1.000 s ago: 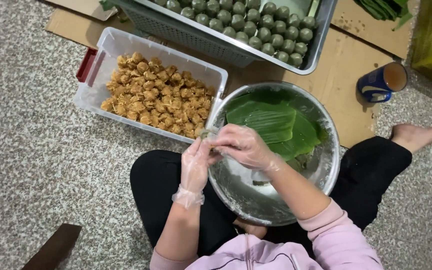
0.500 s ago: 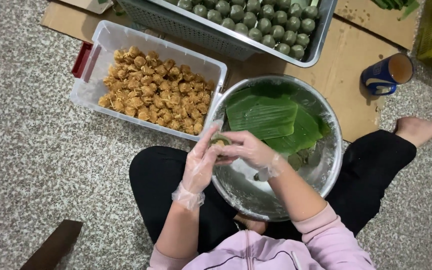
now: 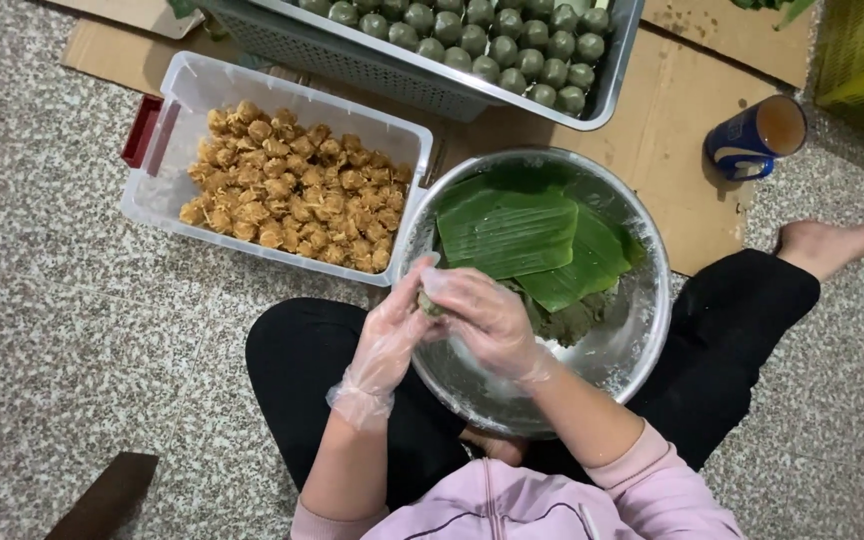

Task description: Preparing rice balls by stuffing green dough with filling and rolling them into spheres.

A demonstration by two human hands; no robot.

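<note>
Can barely see the green dough lump (image 3: 430,305), it's mostly buried between the cupped left hand (image 3: 384,340) and right hand (image 3: 484,318), both in thin crinkly plastic gloves, pressed around it over the near-left rim of the shiny steel bowl (image 3: 624,345). Glossy ribbed banana leaves (image 3: 508,232) hide the bowl's far side.

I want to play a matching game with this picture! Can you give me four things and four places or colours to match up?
Things:
1. banana leaves
2. golden filling balls
3. blue mug
4. green dough balls

Places:
A. on the cardboard
B. in the clear plastic box
C. in the grey tray
D. in the metal bowl

Pairs: 1-D, 2-B, 3-A, 4-C
</note>
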